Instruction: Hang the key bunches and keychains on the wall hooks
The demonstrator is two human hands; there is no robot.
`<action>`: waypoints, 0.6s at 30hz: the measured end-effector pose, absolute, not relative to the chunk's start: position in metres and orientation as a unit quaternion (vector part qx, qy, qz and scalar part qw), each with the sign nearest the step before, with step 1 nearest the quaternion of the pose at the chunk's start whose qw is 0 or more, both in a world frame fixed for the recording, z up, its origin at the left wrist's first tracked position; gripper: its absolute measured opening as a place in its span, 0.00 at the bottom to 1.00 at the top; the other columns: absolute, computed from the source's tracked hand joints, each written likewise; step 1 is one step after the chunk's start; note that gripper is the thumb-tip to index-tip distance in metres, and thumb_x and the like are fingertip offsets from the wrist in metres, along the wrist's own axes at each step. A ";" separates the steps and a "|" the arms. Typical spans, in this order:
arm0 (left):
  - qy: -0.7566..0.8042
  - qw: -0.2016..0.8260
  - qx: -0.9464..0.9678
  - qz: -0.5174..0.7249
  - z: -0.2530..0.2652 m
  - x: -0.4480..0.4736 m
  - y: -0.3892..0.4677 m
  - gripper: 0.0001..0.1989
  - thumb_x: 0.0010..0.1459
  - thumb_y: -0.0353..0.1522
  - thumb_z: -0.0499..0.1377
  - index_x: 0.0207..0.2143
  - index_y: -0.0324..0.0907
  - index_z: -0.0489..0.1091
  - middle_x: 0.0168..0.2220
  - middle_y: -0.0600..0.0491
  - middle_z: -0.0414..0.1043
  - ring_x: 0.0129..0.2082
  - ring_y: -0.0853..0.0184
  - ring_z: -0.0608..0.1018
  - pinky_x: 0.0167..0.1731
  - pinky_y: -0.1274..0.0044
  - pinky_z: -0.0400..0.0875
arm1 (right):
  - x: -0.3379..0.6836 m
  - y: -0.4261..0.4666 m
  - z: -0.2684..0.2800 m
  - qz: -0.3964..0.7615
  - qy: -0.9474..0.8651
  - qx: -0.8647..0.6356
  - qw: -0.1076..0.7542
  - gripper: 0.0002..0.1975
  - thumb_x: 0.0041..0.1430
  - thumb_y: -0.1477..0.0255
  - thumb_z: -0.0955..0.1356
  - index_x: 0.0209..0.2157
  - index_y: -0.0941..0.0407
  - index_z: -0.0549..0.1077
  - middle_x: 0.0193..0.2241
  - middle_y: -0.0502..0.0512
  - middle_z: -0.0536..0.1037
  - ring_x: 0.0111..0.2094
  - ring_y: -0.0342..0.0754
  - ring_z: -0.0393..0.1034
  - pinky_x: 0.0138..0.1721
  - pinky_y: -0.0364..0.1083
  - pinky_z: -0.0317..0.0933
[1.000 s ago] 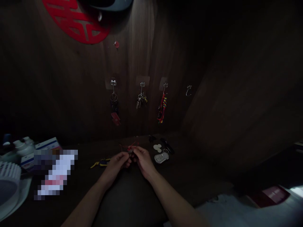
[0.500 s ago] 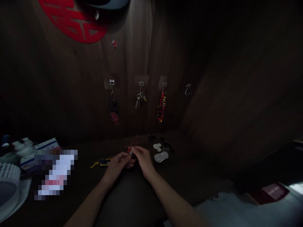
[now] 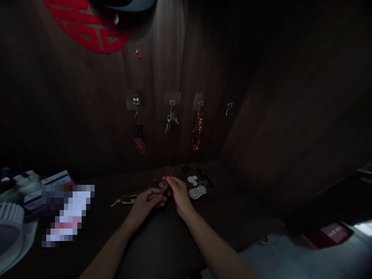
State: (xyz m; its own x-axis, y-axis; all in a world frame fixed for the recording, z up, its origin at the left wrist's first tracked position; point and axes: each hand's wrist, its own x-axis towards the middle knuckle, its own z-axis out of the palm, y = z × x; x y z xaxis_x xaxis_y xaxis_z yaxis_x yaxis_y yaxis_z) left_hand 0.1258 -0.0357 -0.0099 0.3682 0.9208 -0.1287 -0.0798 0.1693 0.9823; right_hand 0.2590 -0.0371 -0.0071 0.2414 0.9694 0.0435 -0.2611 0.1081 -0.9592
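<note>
My left hand (image 3: 147, 202) pinches a small key (image 3: 164, 186) with a greyish round head; its lower end is hidden by the fingers. Close beside it, my right hand (image 3: 179, 193) has thumb and forefinger closed on a thin red cord (image 3: 167, 175) that loops up above the fingertips. Whether the cord passes through the key is too dark to make out. Left of my left hand lies a yellow and dark blue tool (image 3: 124, 200), like small pliers. Right of my right hand rests a silver remote fob (image 3: 197, 192) with a ring.
Pale round discs (image 3: 192, 179) and a dark elongated item (image 3: 205, 177) lie behind the fob. On wall hooks hang a key bunch (image 3: 171, 122), braided cords (image 3: 197, 131) and a red tag (image 3: 140, 145). A further hook (image 3: 229, 109) is at right. Boxes (image 3: 58, 178) and bottles (image 3: 27, 182) stand left.
My right hand has shifted slightly right and down, and the red cord has moved right with it. The key's round head now shows between my hands.
</note>
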 end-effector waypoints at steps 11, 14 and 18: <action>0.407 0.646 0.511 0.394 -0.013 0.126 -0.033 0.15 0.44 0.38 0.64 0.33 0.39 0.70 0.29 0.49 0.80 0.25 0.68 0.78 0.30 0.77 0.70 | 0.256 -0.040 -0.005 0.524 -0.391 -0.444 0.613 0.19 0.47 0.56 0.68 0.31 0.59 0.77 0.26 0.55 0.78 0.27 0.46 0.70 0.22 0.40 0.55; 0.405 0.647 0.512 0.395 -0.013 0.125 -0.033 0.15 0.44 0.38 0.64 0.33 0.39 0.70 0.30 0.48 0.80 0.26 0.67 0.79 0.30 0.76 0.70 | 0.255 -0.041 -0.004 0.505 -0.403 -0.449 0.617 0.16 0.44 0.60 0.71 0.30 0.58 0.77 0.27 0.55 0.79 0.29 0.48 0.71 0.25 0.42 0.58; 0.400 0.648 0.513 0.396 -0.012 0.125 -0.034 0.16 0.48 0.42 0.61 0.35 0.39 0.71 0.30 0.49 0.79 0.26 0.66 0.79 0.31 0.76 0.70 | 0.258 -0.038 -0.005 0.481 -0.396 -0.467 0.627 0.16 0.46 0.61 0.69 0.32 0.59 0.77 0.28 0.56 0.79 0.29 0.48 0.71 0.25 0.42 0.57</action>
State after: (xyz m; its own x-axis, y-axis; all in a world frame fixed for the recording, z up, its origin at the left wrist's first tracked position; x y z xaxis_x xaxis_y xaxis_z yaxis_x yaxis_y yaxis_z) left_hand 0.1246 -0.0337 -0.0116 0.3656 0.9240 -0.1120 -0.1025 0.1596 0.9819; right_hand 0.2582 -0.0383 -0.0055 0.2223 0.9739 0.0469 -0.2332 0.0998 -0.9673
